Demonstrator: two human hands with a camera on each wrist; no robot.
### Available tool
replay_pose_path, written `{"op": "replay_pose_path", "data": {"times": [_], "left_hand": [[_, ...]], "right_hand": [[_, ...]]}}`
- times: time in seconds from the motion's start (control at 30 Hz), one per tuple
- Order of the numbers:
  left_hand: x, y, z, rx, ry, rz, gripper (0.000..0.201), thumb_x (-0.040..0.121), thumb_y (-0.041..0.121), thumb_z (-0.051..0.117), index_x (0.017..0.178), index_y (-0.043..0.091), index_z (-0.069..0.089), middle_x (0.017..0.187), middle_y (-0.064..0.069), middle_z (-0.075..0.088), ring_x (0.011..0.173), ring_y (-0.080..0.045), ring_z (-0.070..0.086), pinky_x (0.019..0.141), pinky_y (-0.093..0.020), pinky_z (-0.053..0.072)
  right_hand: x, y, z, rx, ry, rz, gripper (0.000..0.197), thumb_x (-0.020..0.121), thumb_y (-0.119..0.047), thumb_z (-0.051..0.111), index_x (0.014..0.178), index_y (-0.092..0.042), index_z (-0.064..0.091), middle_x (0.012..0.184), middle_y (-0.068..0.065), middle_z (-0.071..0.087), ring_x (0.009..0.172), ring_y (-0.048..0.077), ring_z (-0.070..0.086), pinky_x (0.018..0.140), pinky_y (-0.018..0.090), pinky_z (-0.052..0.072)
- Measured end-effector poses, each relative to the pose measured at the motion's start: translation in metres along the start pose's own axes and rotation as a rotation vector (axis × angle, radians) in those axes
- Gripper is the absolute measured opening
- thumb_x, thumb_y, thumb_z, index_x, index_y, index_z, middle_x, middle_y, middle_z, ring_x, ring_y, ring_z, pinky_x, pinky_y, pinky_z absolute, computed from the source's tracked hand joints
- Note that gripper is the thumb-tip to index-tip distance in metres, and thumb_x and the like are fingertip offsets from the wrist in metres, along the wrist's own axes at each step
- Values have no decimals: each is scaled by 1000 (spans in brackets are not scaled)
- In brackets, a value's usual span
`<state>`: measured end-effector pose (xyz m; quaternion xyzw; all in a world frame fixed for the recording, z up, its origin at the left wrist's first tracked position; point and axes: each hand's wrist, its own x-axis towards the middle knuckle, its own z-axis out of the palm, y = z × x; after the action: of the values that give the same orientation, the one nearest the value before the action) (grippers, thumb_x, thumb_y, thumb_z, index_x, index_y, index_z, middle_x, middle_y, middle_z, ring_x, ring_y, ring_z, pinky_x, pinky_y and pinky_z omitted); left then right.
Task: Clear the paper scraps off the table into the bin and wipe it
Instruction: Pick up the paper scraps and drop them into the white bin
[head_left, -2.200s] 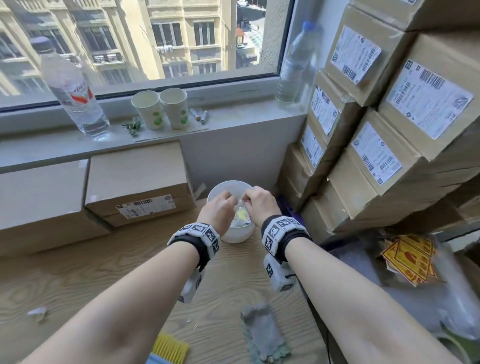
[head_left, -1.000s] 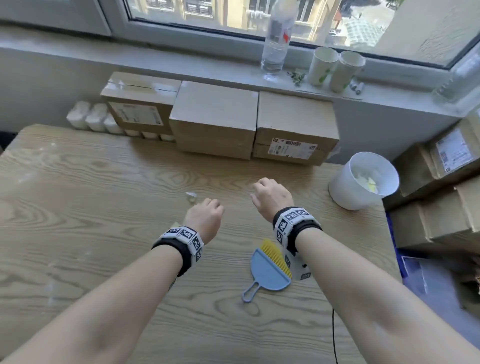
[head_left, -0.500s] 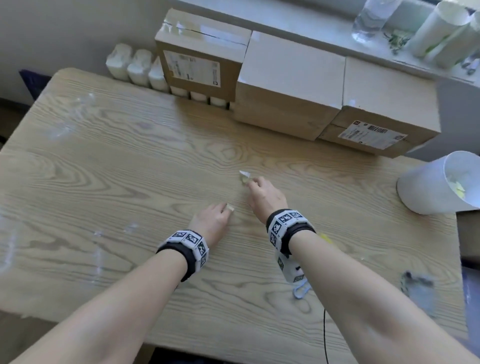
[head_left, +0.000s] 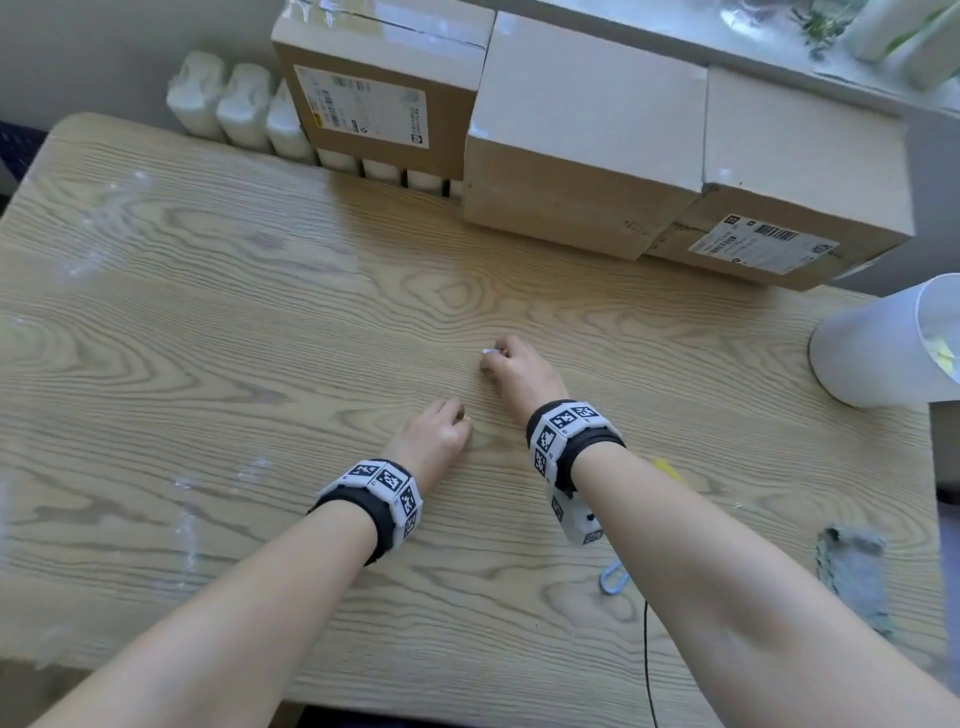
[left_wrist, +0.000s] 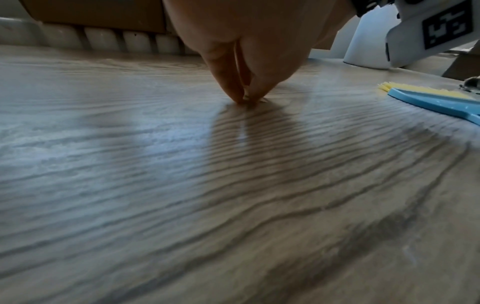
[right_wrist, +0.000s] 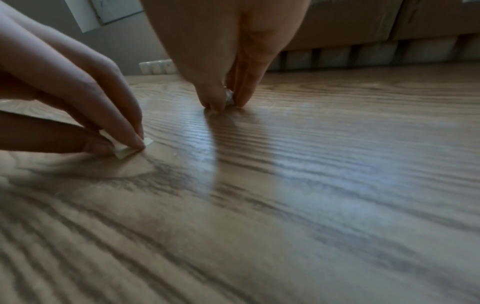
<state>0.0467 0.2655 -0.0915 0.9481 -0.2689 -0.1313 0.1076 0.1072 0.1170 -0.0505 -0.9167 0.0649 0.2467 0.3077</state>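
On the wooden table (head_left: 218, 332) my left hand (head_left: 460, 415) pinches a small flat pale paper scrap (right_wrist: 124, 149) against the surface; in the left wrist view only a sliver of that scrap (left_wrist: 261, 100) shows under the fingertips (left_wrist: 237, 96). A little farther out my right hand (head_left: 491, 356) pinches a crumpled white scrap (right_wrist: 229, 97), whose tip (head_left: 488, 352) peeks out in the head view. The white bin (head_left: 878, 343) stands at the table's right edge with yellow and white scraps inside.
Cardboard boxes (head_left: 582, 140) and white bottles (head_left: 244, 109) line the back edge. A blue brush with yellow bristles (left_wrist: 431, 100) lies under my right forearm, its loop (head_left: 613, 577) showing. A grey cloth (head_left: 852, 571) lies near the front right. Pale smears mark the left side.
Both hands left the bin and came to the table's middle. Over the last half second each closed its fingertips on a scrap: the left on the flat piece, the right on the crumpled one.
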Motion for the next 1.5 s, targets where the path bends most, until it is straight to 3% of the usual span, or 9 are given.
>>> {"op": "replay_pose_path", "data": {"times": [0.1, 0.23, 0.4, 0.47, 0.57, 0.87, 1.07, 1.23, 1.5], "left_hand": [[3, 4, -3, -58, -68, -67, 25, 54, -1, 80, 64, 5, 59, 66, -8, 59, 57, -23, 60, 37, -30, 50], [6, 4, -3, -114, -86, -105, 33, 42, -10, 82, 55, 2, 54, 58, -10, 56, 48, -25, 57, 34, -28, 46], [14, 18, -25, -126, -107, -145, 11, 66, -15, 62, 69, -5, 59, 75, -20, 59, 69, -31, 60, 52, -33, 42], [20, 29, -35, -104, -91, -138, 16, 61, -16, 66, 65, -2, 59, 71, -17, 59, 62, -31, 60, 46, -29, 37], [38, 54, -53, -88, -10, -85, 13, 76, -13, 54, 79, -3, 61, 87, -18, 60, 76, -34, 59, 57, -36, 44], [120, 181, -105, -18, 100, 165, 16, 84, -8, 48, 90, 0, 61, 88, -17, 60, 81, -34, 59, 68, -43, 52], [179, 275, -123, 14, 145, 227, 13, 86, -2, 49, 89, 5, 60, 89, -11, 62, 83, -32, 57, 65, -39, 49], [226, 344, -127, -172, 228, 238, 15, 88, 7, 50, 92, 6, 65, 92, -13, 66, 85, -35, 59, 70, -39, 48], [278, 390, -101, -207, 177, 223, 20, 89, 9, 50, 100, 10, 67, 100, -13, 69, 92, -36, 62, 76, -41, 49]], "right_hand": [[-3, 6, -2, 77, 29, 104, 24, 90, -30, 42, 98, -12, 54, 100, 7, 60, 89, 28, 51, 70, 33, 30], [-18, 15, -15, 98, 66, 149, 24, 88, -30, 43, 94, -10, 54, 95, 10, 62, 83, 30, 50, 59, 34, 29], [-42, 39, -38, -186, 72, -18, 32, 91, -22, 33, 113, -13, 55, 117, 9, 55, 104, 29, 52, 73, 33, 36], [-51, 54, -49, -324, 135, -118, 28, 90, -8, 42, 116, -13, 53, 117, 9, 53, 101, 29, 53, 68, 30, 37], [-65, 74, -75, -366, 251, -161, 23, 89, -1, 46, 109, -10, 52, 105, 12, 55, 88, 30, 55, 59, 28, 33], [-114, 153, -187, -306, 476, -76, 21, 99, -19, 38, 115, -10, 49, 108, 9, 59, 97, 30, 58, 67, 37, 46], [-132, 225, -253, -321, 478, 29, 24, 94, -16, 48, 117, -9, 50, 119, 7, 55, 105, 28, 56, 74, 34, 43], [-130, 281, -293, -292, 511, 101, 24, 93, -12, 46, 117, -10, 50, 121, 7, 54, 102, 31, 57, 74, 37, 45], [-113, 327, -315, -196, 506, 87, 25, 91, -13, 50, 116, -11, 52, 122, 6, 55, 104, 31, 57, 77, 36, 46]]}}
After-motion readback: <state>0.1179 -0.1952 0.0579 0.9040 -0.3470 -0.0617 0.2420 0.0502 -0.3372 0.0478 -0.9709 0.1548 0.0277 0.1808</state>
